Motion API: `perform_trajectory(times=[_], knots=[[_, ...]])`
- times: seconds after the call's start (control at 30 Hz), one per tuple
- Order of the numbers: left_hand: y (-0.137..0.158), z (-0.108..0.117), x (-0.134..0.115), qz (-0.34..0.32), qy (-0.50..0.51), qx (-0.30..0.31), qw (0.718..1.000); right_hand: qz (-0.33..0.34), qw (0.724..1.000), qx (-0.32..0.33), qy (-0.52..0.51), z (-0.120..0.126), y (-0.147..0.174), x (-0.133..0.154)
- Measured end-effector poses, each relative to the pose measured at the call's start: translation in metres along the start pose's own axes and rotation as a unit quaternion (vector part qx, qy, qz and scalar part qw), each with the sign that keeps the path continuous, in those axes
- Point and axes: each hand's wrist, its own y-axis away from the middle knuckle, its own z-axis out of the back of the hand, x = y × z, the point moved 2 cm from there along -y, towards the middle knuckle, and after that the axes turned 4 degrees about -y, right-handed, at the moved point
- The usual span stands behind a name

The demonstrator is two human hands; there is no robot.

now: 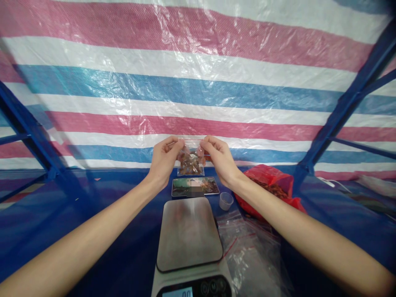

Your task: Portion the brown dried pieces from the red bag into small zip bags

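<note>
A small clear zip bag [192, 165] with brown dried pieces in its lower part hangs upright between my hands. My left hand [166, 159] pinches its upper left corner between thumb and fingers. At the upper right corner, my right hand [219, 156] pinches the bag the same way. Just below the bag lies a phone [179, 187] with a lit picture on its screen. Nearer to me stands a kitchen scale [190, 235] with a bare metal plate and a lit display.
Right of the scale stand a small clear plastic cup [226, 201] and a pile of flat zip bags [250, 251]. A red plastic bag [286, 181] of brown dried pieces sits behind my right forearm. Striped sheeting [192, 90] and blue metal bars [343, 103] surround the blue surface.
</note>
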Motion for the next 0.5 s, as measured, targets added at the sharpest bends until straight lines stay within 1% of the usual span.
perform_trajectory(times=[0.13, 0.3, 0.5], knots=[[0.000, 0.000, 0.001, -0.016, -0.005, -0.009, 1.000, 0.020, 1.000, -0.008, 0.010, 0.001, 0.000, 0.000], [0.002, -0.003, 0.005, -0.007, -0.010, 0.029, 1.000, -0.016, 0.999, -0.027, -0.008, 0.000, 0.001, -0.004], [0.009, -0.010, 0.003, 0.005, -0.055, 0.060, 0.997, -0.042, 0.999, -0.011, -0.023, -0.004, 0.005, -0.008]])
